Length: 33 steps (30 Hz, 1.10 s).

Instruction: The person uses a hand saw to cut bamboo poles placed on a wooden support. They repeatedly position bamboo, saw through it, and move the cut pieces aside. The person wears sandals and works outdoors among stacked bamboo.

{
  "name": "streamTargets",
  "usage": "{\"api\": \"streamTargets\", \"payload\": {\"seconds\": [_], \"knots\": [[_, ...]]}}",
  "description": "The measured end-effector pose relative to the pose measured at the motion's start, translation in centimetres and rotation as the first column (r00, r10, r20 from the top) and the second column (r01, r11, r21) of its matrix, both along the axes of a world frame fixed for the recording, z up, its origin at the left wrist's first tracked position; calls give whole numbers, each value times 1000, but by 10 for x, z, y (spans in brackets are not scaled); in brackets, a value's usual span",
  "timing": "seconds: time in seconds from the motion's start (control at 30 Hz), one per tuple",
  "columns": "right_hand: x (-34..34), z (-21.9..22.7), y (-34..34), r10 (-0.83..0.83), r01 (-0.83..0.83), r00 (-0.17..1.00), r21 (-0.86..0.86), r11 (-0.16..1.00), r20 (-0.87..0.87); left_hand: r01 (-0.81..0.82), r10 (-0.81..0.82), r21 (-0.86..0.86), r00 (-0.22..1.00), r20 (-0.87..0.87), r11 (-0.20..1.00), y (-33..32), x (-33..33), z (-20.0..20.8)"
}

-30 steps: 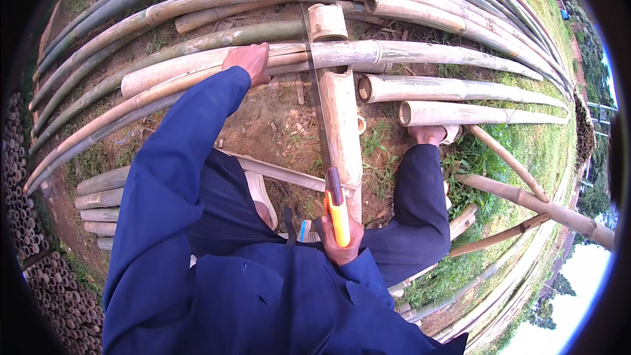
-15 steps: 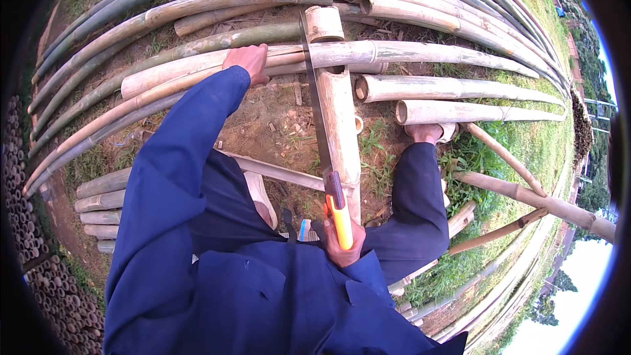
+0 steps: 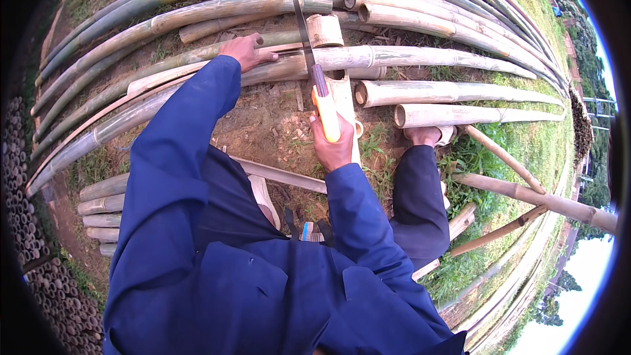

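Note:
My right hand [image 3: 334,148] is wrapped round the orange-yellow handle of a hand saw [image 3: 303,29]. The long dark blade points away from me and crosses a bamboo pole [image 3: 355,57] near where the pole passes over a thick notched bamboo support [image 3: 325,29]. Left of the blade, my left hand [image 3: 244,52] lies over the bamboo with its fingers loosely stretched and apart, not wrapped round anything. Beneath my left hand and forearm, a pale bamboo length [image 3: 167,77] runs leftward beside the pole. Whether the blade bites into the pole cannot be made out.
Several long bamboo poles [image 3: 250,8] lie side by side beyond my hands. Cut pole ends [image 3: 401,114] rest by my right foot. A bamboo trestle [image 3: 519,195] stands at the right. Shorter bamboo pieces [image 3: 105,202] lie at the left, near stacked bamboo [image 3: 59,296].
My right hand has pushed the saw forward, away from my body. The left hand has loosened its grip on the bamboo and shifted slightly away. The bamboo lengths left of the blade have shifted.

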State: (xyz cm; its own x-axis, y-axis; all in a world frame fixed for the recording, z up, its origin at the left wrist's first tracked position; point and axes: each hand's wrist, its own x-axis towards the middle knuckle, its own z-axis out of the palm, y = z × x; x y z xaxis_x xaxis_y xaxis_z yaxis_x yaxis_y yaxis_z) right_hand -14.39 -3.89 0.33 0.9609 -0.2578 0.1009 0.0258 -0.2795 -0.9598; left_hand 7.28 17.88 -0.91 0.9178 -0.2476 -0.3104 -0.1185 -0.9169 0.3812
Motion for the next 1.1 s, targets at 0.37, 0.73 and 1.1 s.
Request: {"api": "streamTargets", "payload": {"seconds": [0.37,0.73,1.1], "knots": [[4,3,0,18,-18,1000,-5,1000,-9,222,-297,229,878,376,948,-17,-38,-35],[-83,11,-6,55,-58,988,-16,998,-145,160,-213,217,944,251,963,-19,-35,-40],[-14,11,-11,39,-37,995,30,999,-94,198,-240,225,954,177,954,-31,-23,-23]]}}
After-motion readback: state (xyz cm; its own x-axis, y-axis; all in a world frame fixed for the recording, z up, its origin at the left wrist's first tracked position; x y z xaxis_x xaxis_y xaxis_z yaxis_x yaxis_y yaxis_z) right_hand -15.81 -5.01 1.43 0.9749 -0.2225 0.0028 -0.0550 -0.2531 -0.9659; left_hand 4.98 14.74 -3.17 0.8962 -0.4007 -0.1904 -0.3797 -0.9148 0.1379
